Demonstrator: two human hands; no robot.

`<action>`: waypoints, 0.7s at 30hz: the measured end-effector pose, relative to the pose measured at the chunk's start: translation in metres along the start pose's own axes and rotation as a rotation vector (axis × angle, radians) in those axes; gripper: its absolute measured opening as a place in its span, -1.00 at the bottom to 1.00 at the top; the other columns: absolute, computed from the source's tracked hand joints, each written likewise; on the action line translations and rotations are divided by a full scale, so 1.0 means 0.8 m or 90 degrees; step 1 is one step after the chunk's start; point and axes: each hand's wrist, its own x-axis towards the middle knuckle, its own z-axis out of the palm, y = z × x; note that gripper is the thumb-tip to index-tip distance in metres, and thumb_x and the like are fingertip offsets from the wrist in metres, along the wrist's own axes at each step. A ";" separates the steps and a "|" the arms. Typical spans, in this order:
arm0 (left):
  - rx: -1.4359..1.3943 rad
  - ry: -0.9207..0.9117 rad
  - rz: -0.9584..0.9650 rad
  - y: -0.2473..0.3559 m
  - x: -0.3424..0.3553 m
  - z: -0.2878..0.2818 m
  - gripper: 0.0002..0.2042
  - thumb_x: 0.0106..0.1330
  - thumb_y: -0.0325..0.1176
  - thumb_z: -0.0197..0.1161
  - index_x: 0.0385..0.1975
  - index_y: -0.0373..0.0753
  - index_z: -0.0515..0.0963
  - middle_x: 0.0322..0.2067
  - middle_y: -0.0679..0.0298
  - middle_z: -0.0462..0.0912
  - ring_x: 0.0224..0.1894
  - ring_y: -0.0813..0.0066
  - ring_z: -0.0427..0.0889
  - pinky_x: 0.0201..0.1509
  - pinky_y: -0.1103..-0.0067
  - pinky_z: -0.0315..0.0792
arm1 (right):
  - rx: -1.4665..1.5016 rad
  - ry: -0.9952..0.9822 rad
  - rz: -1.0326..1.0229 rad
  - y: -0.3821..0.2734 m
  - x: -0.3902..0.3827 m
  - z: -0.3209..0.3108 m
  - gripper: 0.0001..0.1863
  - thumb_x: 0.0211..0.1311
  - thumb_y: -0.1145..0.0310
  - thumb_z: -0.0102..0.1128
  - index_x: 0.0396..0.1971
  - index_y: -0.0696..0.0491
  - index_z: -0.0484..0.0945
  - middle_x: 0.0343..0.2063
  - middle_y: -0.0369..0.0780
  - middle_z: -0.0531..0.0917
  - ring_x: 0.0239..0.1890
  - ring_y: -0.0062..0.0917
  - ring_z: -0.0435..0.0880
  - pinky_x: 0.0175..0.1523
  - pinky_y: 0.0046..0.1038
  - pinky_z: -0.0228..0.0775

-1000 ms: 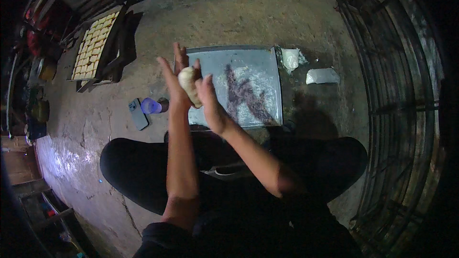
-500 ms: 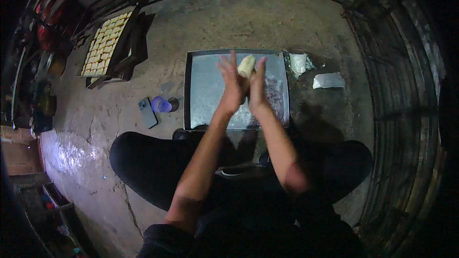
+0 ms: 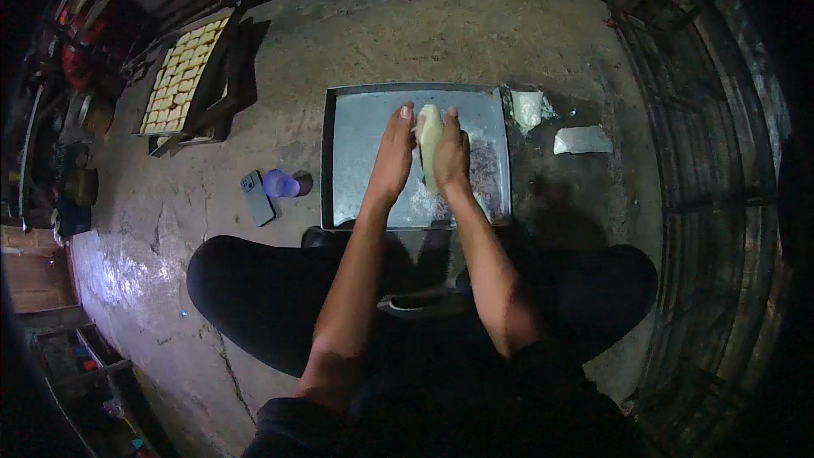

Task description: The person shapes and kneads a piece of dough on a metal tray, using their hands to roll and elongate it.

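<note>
A long pale piece of dough [image 3: 431, 140] stands out between my two hands, over a floured metal tray [image 3: 356, 178]. My right hand [image 3: 452, 157] holds it along its right side, fingers pointing away from me. On the other side is my left hand [image 3: 393, 153], its fingers stretched out straight and the palm turned inward; a blurred fingertip or thumb comes close to the dough's upper part. Whether the dough's lower end touches the tray, I cannot tell.
Right of the tray lie an opened bag of white powder [image 3: 527, 108] and another pale plastic packet [image 3: 582, 140]. A phone [image 3: 258, 198] and a purple cup [image 3: 281, 183] are on the left floor. Farther left, a tray of dough pieces [image 3: 185, 76] leans on a stand.
My palms were close together around the dough; now they are farther apart, with the left hand shifted left. More of the dough's length shows, reaching nearer to me.
</note>
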 end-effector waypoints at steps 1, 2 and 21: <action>-0.112 -0.031 -0.091 -0.005 0.005 -0.016 -0.48 0.48 0.05 0.05 0.02 -0.39 0.48 -0.15 0.14 0.62 -0.06 0.45 0.55 0.05 0.43 0.42 | -0.057 -0.069 -0.044 -0.021 -0.021 0.012 -0.22 0.46 -0.25 -0.41 -0.36 0.19 0.57 -0.42 -0.11 0.63 -0.38 -0.33 0.58 -0.21 -0.24 0.37; -0.034 -0.038 -0.029 0.003 0.004 -0.010 -0.53 0.47 0.01 0.09 -0.06 -0.38 0.51 -0.24 0.20 0.61 -0.16 0.50 0.54 -0.06 0.46 0.42 | 0.018 -0.041 -0.056 -0.024 -0.029 0.023 -0.19 0.47 -0.24 -0.47 -0.25 0.21 0.61 -0.34 0.00 0.67 -0.22 -0.28 0.65 -0.08 -0.23 0.40; -0.350 0.268 0.187 0.054 0.018 -0.056 -0.64 0.55 -0.01 -0.05 -0.16 -0.24 0.41 -0.49 0.36 0.37 -0.51 0.55 0.42 -0.42 0.55 0.43 | -0.063 -0.324 -0.161 -0.062 -0.071 0.039 -0.47 0.41 -0.13 0.03 -0.33 0.12 0.50 -0.64 -0.19 0.59 -0.72 -0.52 0.56 -0.63 -0.46 0.38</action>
